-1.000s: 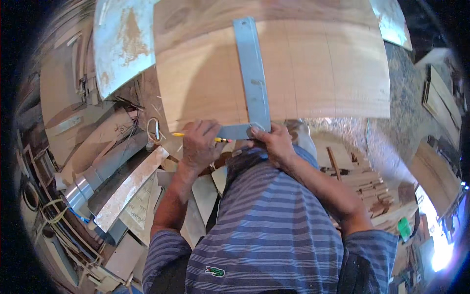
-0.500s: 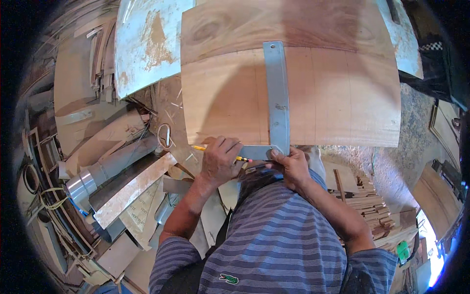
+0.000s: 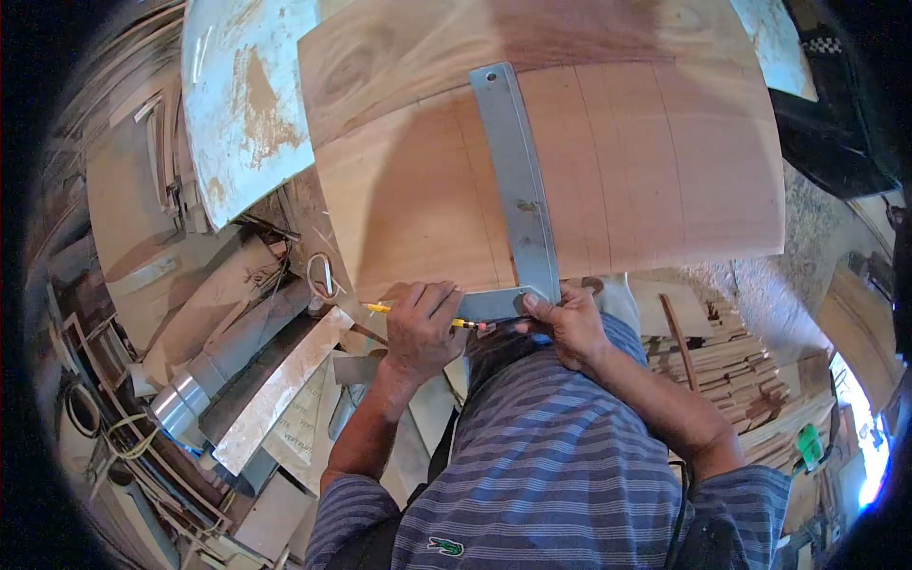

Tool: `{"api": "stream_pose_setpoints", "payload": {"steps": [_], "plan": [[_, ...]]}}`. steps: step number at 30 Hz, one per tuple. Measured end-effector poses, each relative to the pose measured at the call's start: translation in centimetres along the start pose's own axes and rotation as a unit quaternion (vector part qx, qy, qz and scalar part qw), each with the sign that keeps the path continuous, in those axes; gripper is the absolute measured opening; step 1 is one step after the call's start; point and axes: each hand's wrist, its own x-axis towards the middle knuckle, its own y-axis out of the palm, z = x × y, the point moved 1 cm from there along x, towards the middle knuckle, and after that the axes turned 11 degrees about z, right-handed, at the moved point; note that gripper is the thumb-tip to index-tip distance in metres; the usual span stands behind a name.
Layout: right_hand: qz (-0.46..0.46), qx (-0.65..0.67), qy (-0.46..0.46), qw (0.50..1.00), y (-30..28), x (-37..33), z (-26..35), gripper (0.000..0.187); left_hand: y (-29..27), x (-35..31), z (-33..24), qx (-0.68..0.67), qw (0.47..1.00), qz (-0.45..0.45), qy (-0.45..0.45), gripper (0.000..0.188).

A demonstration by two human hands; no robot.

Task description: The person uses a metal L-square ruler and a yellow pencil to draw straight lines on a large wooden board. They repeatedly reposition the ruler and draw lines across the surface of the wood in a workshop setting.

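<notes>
A flat wooden board (image 3: 408,190) with several thin pencil lines across it lies in front of me. On it rests a grey metal square (image 3: 521,171), its long blade pointing away and its short arm along the board's near edge. My right hand (image 3: 575,328) grips the square at its corner, thumb on top. My left hand (image 3: 421,328) is closed around a yellow pencil (image 3: 465,324) with a pink eraser end, its fingers at the free end of the short arm. The fingertips under the board's edge are hidden.
Left of me lie a grey pipe (image 3: 247,328), scissors with a pale handle (image 3: 321,275) and many wood offcuts. A white, brown-stained panel (image 3: 252,104) is beyond the board's left side. Stacked wood strips (image 3: 731,370) lie at the right.
The whole view has tilted and shifted, so the board and square now appear turned slightly. Both hands keep their holds on the pencil and the square.
</notes>
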Motion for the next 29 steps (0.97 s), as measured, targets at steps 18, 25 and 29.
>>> {"api": "stream_pose_setpoints", "payload": {"steps": [18, 25, 29], "plan": [[0.008, -0.003, -0.012, 1.000, -0.12, 0.01, -0.15, 0.021, 0.68, -0.10, 0.61, 0.004, 1.000, 0.012, 0.005, 0.051], [0.008, -0.019, -0.001, 1.000, -0.29, -0.10, -0.12, 0.021, 0.30, -0.07, 0.34, 0.007, 1.000, 0.006, 0.012, 0.046], [0.010, -0.026, -0.001, 1.000, -0.21, 0.07, -0.20, 0.019, 0.94, -0.56, 0.91, -0.002, 1.000, 0.014, -0.002, 0.050]]}}
